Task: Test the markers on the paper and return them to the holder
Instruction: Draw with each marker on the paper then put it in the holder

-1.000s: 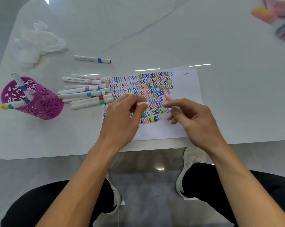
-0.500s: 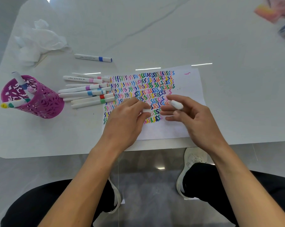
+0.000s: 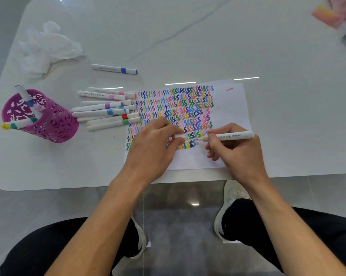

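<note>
Grips uncapped marker (image 3: pixel 230 135) in right hand (image 3: pixel 237 154), tip at paper (image 3: pixel 233 108). Pinches white cap (image 3: pixel 179 135) in left hand (image 3: pixel 154 144).

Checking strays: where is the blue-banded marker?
Head view, upper left: the blue-banded marker lies alone, right of the crumpled tissue, beyond the marker row.

Bright, even light falls from overhead. The glossy desk (image 3: pixel 188 36) throws thin white glare streaks just beyond the paper (image 3: pixel 231 108), and a small reflection shows on the floor (image 3: pixel 178 196). Shadows are soft and faint. The wide lens bows the desk's edges; the pink things (image 3: pixel 325 14) at far right are blurred.
</note>
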Available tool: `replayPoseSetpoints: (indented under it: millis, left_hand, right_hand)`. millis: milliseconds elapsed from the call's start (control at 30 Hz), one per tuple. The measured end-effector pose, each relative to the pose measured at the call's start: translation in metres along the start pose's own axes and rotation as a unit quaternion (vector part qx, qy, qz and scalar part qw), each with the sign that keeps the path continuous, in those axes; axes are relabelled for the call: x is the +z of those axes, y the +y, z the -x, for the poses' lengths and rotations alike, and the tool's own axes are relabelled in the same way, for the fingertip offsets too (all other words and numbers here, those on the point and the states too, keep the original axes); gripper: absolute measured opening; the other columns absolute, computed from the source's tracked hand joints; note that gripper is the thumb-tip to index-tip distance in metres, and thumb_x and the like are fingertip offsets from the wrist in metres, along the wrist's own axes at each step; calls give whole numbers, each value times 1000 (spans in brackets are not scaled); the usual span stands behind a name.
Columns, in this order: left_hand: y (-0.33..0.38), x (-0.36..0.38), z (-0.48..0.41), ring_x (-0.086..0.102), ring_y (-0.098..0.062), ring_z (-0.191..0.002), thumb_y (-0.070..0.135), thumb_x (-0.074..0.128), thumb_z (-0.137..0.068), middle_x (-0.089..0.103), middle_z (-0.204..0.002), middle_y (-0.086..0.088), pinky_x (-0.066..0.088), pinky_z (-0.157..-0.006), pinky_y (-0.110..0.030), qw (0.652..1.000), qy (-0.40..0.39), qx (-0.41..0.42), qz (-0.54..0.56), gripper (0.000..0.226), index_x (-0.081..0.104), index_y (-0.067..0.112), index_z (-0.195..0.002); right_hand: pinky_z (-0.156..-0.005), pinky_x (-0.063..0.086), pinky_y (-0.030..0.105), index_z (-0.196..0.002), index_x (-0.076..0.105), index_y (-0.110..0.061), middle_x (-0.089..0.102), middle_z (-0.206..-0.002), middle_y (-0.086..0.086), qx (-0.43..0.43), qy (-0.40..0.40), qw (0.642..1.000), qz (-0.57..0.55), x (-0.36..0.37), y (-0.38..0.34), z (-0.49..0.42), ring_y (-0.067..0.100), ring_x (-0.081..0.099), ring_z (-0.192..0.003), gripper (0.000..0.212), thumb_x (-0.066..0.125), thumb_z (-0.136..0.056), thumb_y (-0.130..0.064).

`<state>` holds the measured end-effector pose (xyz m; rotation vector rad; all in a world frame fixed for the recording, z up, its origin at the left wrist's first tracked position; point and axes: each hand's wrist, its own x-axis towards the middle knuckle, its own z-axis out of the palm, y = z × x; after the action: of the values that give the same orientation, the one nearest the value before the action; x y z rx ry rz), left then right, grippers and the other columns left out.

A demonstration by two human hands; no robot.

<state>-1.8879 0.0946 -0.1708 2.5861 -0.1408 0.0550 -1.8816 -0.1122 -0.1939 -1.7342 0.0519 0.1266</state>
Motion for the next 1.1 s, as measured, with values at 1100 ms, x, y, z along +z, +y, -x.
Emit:
replayPoseSetpoints:
  millis: [1100]
  left_hand:
    - [-3, 2, 0, 57, -9, -101, 32, 66, -97, 65, -110, 9, 39, -83, -21, 999, -27, -25, -31, 21, 75, 24, -114]
  right_hand:
    - [-52, 56, 29, -78, 69, -23, 77, -75, 0, 1, 30, 998, 54, 4, 5, 3, 16, 70, -56, 27, 69, -78, -50]
